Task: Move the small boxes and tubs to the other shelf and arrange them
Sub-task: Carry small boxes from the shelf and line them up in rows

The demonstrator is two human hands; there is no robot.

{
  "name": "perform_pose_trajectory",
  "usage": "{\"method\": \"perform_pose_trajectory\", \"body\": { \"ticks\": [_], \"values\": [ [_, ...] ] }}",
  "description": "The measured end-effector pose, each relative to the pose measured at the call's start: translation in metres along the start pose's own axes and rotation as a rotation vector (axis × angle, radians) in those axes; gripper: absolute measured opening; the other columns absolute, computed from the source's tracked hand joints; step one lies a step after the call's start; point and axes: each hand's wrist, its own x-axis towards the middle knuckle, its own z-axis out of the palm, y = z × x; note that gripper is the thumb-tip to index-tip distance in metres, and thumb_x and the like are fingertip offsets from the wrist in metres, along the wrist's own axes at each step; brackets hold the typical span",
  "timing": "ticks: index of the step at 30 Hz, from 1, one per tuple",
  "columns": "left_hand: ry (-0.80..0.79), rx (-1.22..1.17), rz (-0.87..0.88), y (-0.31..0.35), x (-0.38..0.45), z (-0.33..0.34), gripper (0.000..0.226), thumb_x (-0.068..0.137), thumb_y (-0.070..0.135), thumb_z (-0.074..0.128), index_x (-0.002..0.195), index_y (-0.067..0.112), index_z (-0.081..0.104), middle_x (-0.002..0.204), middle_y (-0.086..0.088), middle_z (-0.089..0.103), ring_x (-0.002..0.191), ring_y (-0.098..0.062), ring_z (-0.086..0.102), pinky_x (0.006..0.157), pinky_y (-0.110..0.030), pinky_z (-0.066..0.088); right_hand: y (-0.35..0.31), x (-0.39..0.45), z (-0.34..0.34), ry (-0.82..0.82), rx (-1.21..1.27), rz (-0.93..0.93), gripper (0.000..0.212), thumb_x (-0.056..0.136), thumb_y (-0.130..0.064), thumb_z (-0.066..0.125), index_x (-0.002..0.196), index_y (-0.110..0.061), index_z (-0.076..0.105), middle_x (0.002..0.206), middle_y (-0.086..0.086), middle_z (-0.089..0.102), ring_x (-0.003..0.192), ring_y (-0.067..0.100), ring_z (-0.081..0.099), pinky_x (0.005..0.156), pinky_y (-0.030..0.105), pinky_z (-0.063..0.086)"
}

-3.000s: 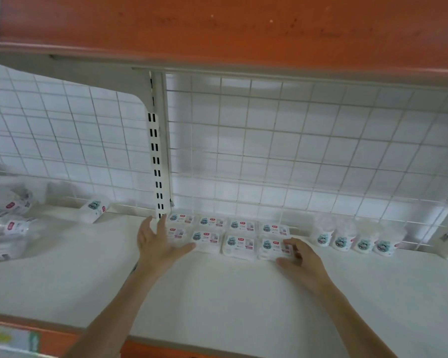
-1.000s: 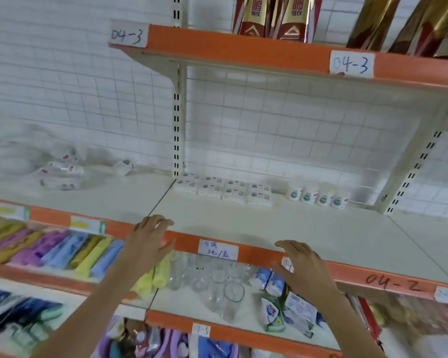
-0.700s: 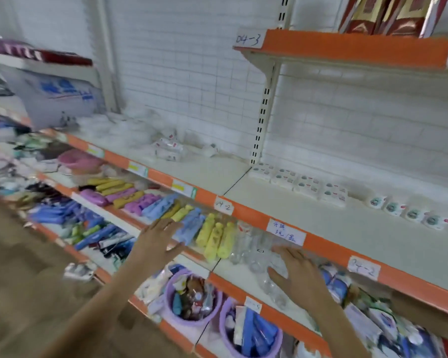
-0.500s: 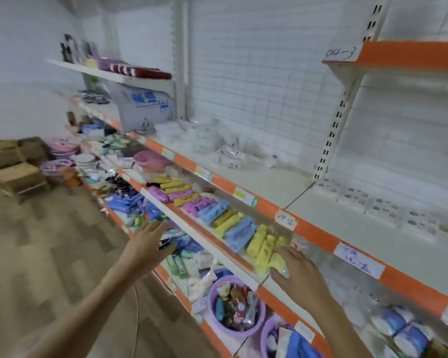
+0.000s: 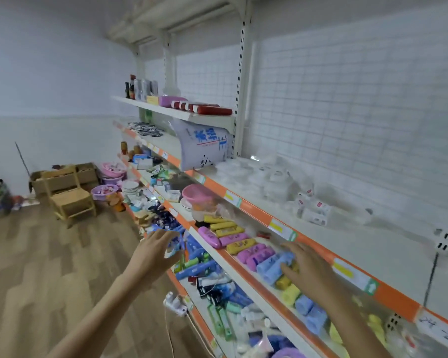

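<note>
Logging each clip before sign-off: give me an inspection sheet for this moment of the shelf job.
Surface: cream shelf with an orange front edge.
Job's things: small boxes lying loose on it; clear tubs stacked behind, blurred.
Clutter: coloured rolls on the shelf below; pink basin; printed sack.
Grippers: left hand and right hand both open, fingers spread, holding nothing.
Cables: white power strip with cord hanging low.
Surroundings: wooden chair, cardboard boxes, wood floor.
</note>
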Motion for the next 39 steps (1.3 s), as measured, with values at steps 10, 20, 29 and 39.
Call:
{"method": "perform_pose_trajectory", "body": {
  "ticks": [10,20,29,39],
  "values": [
    [-0.068,-0.069,0.12,-0.042,0.162,0.022,0.046,0.09,0.037,0.055,0.132,0.02,0.046,0.133,0.0,0.048,0.123,-0.018,0.041,0.096,-0.03,0.034,-0.005,0.132,0.001,0.113,-0.003,0.081,0.04,0.091,-0.032,0.054,0.129,-0.026,0.046,0.132,-0.008,0.047,0.12,0.012,0.045,0.091,0.027,0.038],
    [-0.067,-0.104,0.252,-0.019,0.337,0.099,0.047,0.089,0.039,0.055,0.131,0.021,0.046,0.132,0.001,0.049,0.121,-0.017,0.044,0.095,-0.03,0.037,0.068,0.282,-0.007,0.189,0.033,0.122,0.04,0.089,-0.033,0.056,0.127,-0.026,0.048,0.131,-0.007,0.047,0.119,0.013,0.047,0.095,0.031,0.041],
    [-0.127,-0.088,0.303,-0.017,0.466,0.142,0.046,0.089,0.039,0.055,0.131,0.022,0.046,0.133,0.003,0.048,0.122,-0.013,0.042,0.099,-0.027,0.036,0.121,0.418,0.011,0.078,0.118,0.14,0.036,0.093,-0.026,0.051,0.128,-0.02,0.048,0.128,0.001,0.048,0.109,0.018,0.054,0.09,0.029,0.044],
    [-0.337,-0.051,0.549,0.006,0.578,0.215,0.05,0.088,0.035,0.058,0.134,0.024,0.04,0.137,0.001,0.042,0.121,-0.016,0.041,0.1,-0.028,0.035,0.156,0.497,0.035,-0.283,-0.13,0.332,0.045,0.091,-0.018,0.052,0.135,-0.026,0.042,0.142,0.002,0.039,0.123,0.019,0.043,0.1,0.031,0.039]
  ]
}}
